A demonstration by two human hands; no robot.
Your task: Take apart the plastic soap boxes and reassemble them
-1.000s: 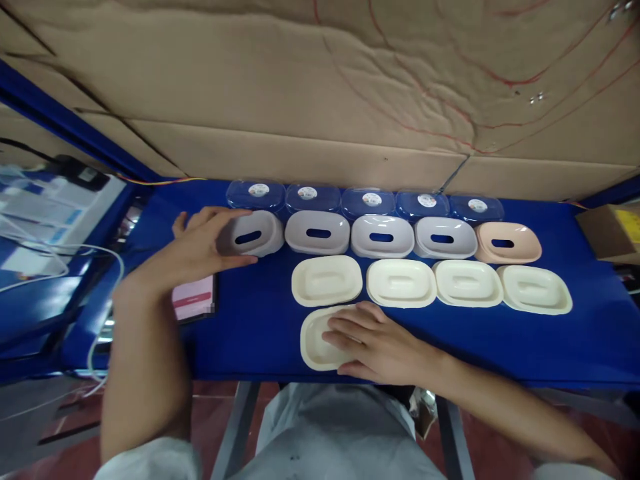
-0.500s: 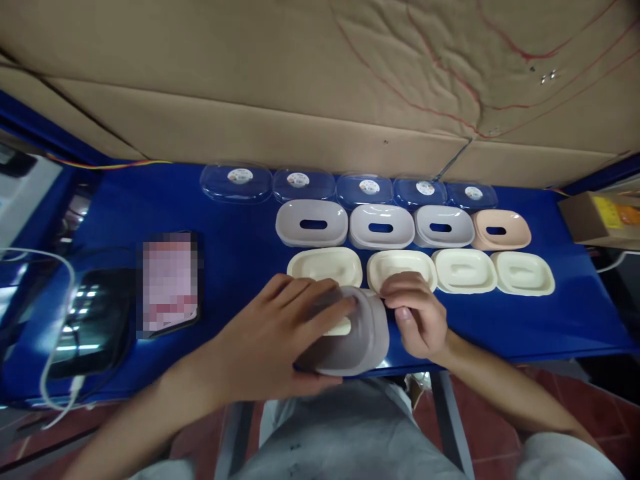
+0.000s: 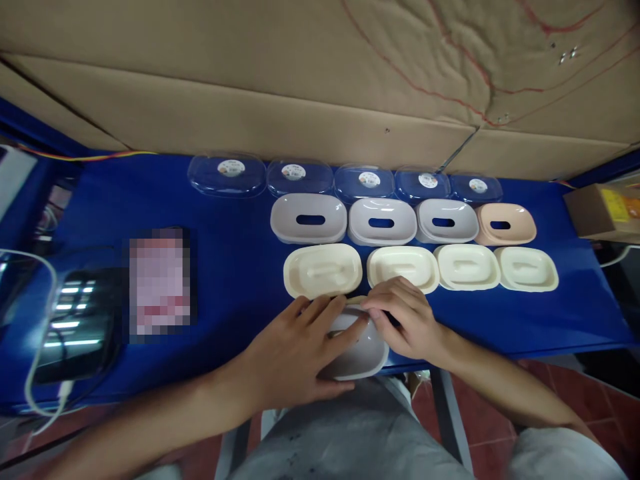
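At the table's front edge, my left hand (image 3: 287, 353) is wrapped over a grey oval soap dish (image 3: 367, 353), with its fingers across the hollow and the thumb at the near side. My right hand (image 3: 407, 320) is closed at the dish's far right rim, fingertips pressed on it. A cream-coloured edge shows just behind the dish, mostly covered by my hands. Beyond my hands lies a row of several cream oval trays (image 3: 323, 272). Behind them stand grey slotted dishes (image 3: 307, 233) and one peach slotted dish (image 3: 517, 217).
Several clear labelled lids (image 3: 227, 183) line the back against the cardboard wall (image 3: 200, 107). To the left lie a blurred-out pink item (image 3: 159, 283) and a glossy black device (image 3: 75, 327) with a white cable (image 3: 37, 353). A cardboard box (image 3: 595, 217) stands at the right.
The grey dish has tilted, so its hollow faces up more. My right hand has moved left onto its rim, and my left hand has shifted slightly right. The view has shifted slightly.
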